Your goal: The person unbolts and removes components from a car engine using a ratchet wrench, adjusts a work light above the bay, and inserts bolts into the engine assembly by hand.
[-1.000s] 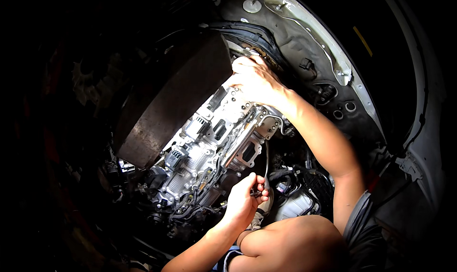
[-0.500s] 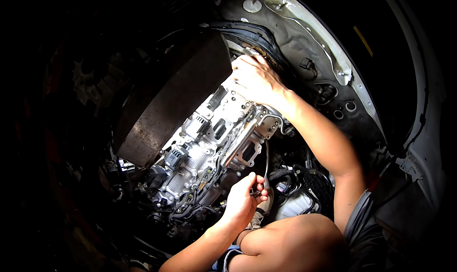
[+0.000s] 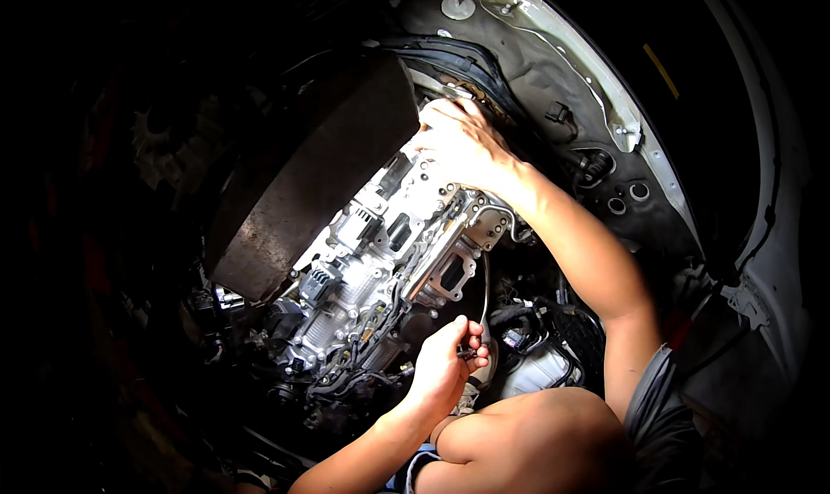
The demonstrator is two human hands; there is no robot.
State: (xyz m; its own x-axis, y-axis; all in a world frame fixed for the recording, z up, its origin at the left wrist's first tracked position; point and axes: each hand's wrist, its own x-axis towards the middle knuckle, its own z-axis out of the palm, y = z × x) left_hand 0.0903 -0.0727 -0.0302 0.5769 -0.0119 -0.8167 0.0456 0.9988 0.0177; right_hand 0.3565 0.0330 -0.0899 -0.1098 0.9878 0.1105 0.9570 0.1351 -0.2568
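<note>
My right hand point(image 3: 458, 140) reaches to the far end of a silver engine point(image 3: 346, 261). Its fingers bend down there beside a dark curved panel point(image 3: 320, 165); glare and the hand itself hide what they grip. Nearer to me, my left hand point(image 3: 445, 360) is closed, with thumb and fingers pinched around a small dark thing point(image 3: 468, 353) whose kind I cannot make out. It is below a metal flange with a dark opening point(image 3: 452, 275) on the engine's side. A thin metal pipe point(image 3: 486, 286) runs down just beyond its fingers.
Black connectors point(image 3: 320, 284) and wiring point(image 3: 354, 364) lie along the engine. Black hoses point(image 3: 458, 57) cross behind my right hand. A pale body panel edge point(image 3: 571, 70) curves along the right. My bent knee point(image 3: 536, 433) is between my arms, close to a white container point(image 3: 536, 373).
The fingers of my right hand have shifted slightly at the same spot. My left hand keeps its pinch and place.
</note>
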